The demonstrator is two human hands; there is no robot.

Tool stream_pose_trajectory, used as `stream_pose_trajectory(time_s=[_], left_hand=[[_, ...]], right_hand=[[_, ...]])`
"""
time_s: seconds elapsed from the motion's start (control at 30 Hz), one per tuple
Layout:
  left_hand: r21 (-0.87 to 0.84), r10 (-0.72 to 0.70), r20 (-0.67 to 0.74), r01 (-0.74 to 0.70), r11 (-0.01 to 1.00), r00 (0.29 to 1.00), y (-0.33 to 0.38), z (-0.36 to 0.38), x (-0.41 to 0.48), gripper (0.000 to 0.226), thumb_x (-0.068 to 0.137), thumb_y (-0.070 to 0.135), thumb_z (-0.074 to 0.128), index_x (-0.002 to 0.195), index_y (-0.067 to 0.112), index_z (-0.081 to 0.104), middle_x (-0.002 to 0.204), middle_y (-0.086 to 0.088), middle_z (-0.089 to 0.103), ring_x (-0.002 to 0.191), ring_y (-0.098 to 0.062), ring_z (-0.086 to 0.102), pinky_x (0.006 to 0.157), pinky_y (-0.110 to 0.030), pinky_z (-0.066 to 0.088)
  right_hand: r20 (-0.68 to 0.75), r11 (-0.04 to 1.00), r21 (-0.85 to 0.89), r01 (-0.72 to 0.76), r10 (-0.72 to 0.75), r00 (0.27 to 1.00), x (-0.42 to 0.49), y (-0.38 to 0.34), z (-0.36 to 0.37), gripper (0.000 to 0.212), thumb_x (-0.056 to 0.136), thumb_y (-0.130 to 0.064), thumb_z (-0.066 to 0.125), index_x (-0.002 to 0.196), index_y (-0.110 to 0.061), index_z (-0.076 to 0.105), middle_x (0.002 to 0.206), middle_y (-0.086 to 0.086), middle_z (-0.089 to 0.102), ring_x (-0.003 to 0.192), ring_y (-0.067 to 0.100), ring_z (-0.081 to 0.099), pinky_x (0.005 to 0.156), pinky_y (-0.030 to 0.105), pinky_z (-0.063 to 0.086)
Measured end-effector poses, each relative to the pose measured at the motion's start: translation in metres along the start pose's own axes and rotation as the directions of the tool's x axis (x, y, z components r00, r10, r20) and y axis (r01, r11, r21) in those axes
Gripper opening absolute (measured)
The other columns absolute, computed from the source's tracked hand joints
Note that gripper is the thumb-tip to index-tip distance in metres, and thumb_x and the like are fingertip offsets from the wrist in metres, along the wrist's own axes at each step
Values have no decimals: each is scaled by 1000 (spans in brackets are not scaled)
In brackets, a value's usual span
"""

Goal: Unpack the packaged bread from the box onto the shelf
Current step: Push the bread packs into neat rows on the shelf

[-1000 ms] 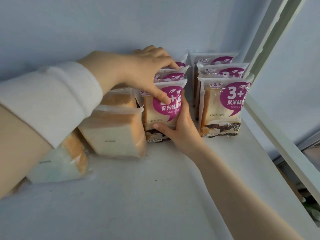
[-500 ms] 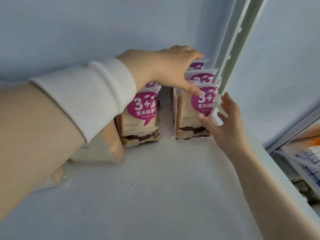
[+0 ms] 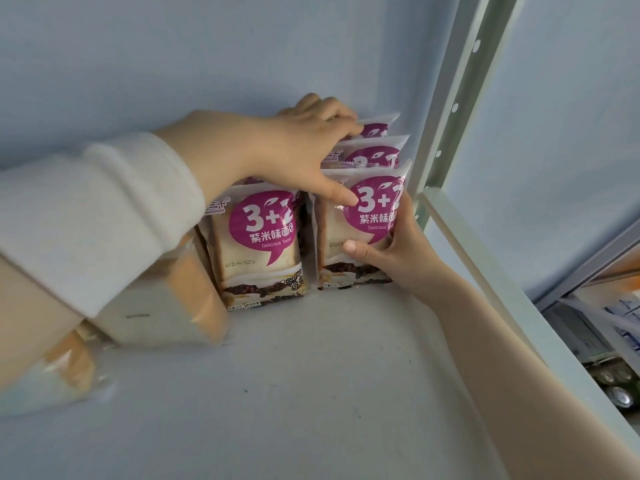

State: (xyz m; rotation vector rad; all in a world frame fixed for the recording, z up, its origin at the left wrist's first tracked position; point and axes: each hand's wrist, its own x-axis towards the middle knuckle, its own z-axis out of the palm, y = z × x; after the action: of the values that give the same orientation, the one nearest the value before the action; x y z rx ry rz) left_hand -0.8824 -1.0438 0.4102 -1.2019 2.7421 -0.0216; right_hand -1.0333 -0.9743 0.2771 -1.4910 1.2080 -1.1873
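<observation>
The left sleeve (image 3: 104, 216) hides much of the plain toast packs (image 3: 166, 306), blurred at the edge. On the shelf (image 3: 311, 393) stand two rows of purple-labelled bread. The front right pack (image 3: 360, 230) is pinched by both hands: left hand (image 3: 298, 150) over its top, right hand (image 3: 398, 254) closed on its side.

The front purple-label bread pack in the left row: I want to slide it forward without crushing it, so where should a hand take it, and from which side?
Take the left-row front pack by its two narrow side edges, low on the body, coming from the front. It stands upright, face forward, with a gap towards the right-row pack for fingers. The plain loaf crowds its left side, so that grip looks tighter.
</observation>
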Motion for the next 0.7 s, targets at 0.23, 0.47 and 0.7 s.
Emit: stream_pose_trajectory(time_s=[0.23, 0.47, 0.7], left_hand=[[-7, -40, 9, 40, 999, 999, 3, -3, -5, 114, 55, 76, 42, 149, 24, 5, 158, 1, -5, 145, -19, -10, 117, -45, 7], [23, -41, -5, 41, 999, 999, 2, -3, -7, 112, 50, 76, 40, 147, 25, 18, 152, -1, 18, 140, -20, 13, 112, -42, 21], [6, -73, 27, 73, 997, 997, 3, 0, -15, 117, 51, 76, 42, 149, 27, 2, 158, -1, 0, 145, -22, -2, 116, -46, 12]], right_hand=[[58, 995, -78, -61, 66, 996, 7, -3, -13, 125, 53, -37, 87, 146, -26, 4, 140, 1, 38, 125, 10, 48, 94, 30, 51], [14, 997, -72, -30, 31, 999, 7, -1, -7, 98, 54, -25, 79, 134, -15, 25, 123, 3, 51, 104, 1, 58, 77, 15, 52], [21, 989, -143, -28, 31, 999, 10, -5, -11, 106, 49, -36, 82, 137, -18, 26, 127, 2, 51, 115, 9, 54, 92, 26, 53]])
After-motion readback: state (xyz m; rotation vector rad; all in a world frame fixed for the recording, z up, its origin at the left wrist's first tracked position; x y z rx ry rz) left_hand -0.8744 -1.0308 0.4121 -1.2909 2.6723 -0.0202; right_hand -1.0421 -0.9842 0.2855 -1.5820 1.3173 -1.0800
